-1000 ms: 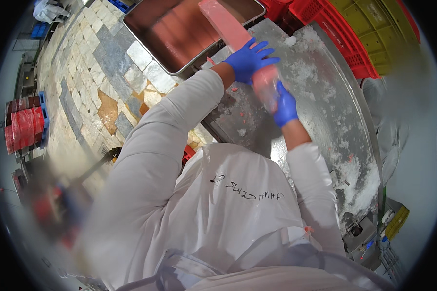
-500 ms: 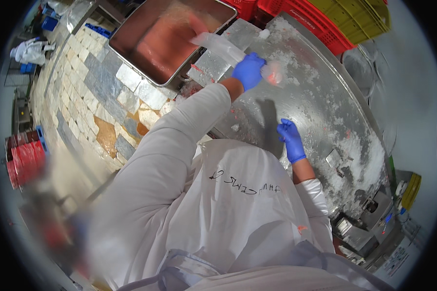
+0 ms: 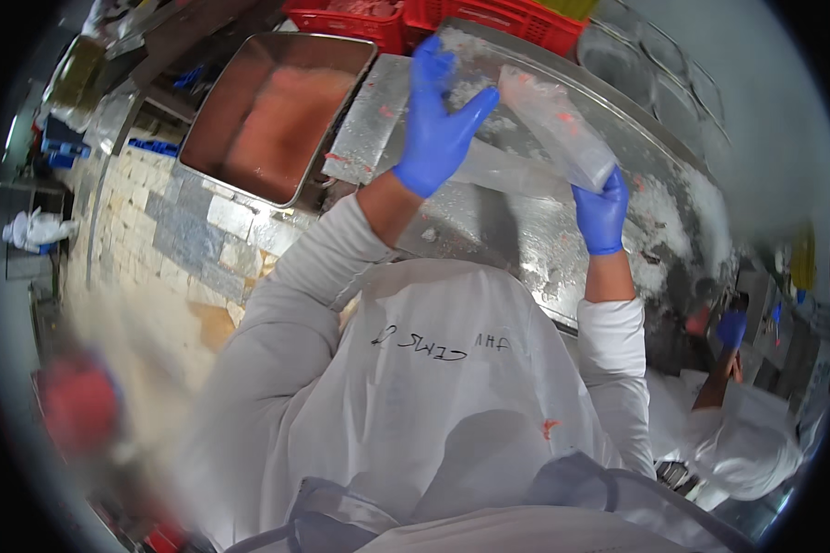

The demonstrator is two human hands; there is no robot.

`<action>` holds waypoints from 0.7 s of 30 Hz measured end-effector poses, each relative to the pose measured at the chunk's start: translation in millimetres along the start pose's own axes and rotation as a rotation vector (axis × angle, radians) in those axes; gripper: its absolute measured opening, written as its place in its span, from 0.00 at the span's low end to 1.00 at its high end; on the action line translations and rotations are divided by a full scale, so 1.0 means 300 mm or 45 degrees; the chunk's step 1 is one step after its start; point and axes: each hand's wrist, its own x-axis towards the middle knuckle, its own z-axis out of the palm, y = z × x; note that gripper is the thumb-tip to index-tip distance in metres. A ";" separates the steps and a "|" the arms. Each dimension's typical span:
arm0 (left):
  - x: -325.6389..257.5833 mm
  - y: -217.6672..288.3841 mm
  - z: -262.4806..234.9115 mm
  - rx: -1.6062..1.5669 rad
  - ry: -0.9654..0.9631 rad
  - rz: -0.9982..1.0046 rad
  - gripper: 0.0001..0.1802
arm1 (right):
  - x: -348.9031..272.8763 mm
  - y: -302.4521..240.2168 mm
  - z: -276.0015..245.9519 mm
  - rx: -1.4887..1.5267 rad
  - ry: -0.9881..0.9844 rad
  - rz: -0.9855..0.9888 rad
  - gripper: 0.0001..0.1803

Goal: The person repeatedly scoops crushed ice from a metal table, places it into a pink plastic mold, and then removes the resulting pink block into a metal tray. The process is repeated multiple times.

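Note:
My left hand (image 3: 438,129), in a blue glove, is raised over the steel table (image 3: 526,249) with its fingers spread and its palm against one end of a clear plastic bag (image 3: 555,124). The bag is smeared with pink and stretches to the right. My right hand (image 3: 602,217), also in a blue glove, grips the bag's other end from below. Both arms wear white sleeves. Whether the left fingers pinch the plastic is hidden.
A deep metal tray (image 3: 214,138) with pink contents stands left of the table. Red crates (image 3: 489,14) line the far edge. A co-worker in white, with a blue-gloved hand (image 3: 733,327), stands at the lower right. Tiled floor (image 3: 157,221) lies to the left.
Both hands have come up together. The right hand rose from the table top to grip the plastic bag, and the left hand moved right and opened its fingers.

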 end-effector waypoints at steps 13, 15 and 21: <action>-0.186 -0.178 -0.101 1.043 -0.706 0.748 0.14 | -0.151 -0.330 -0.020 -1.460 -0.344 -0.850 0.19; -0.227 -0.154 -0.137 1.049 -1.093 0.272 0.11 | -0.141 -0.339 -0.058 -1.538 -0.235 -0.830 0.16; -0.244 0.108 -0.216 0.415 -1.782 -1.026 0.10 | -0.068 -0.240 -0.199 -1.592 0.004 -0.704 0.11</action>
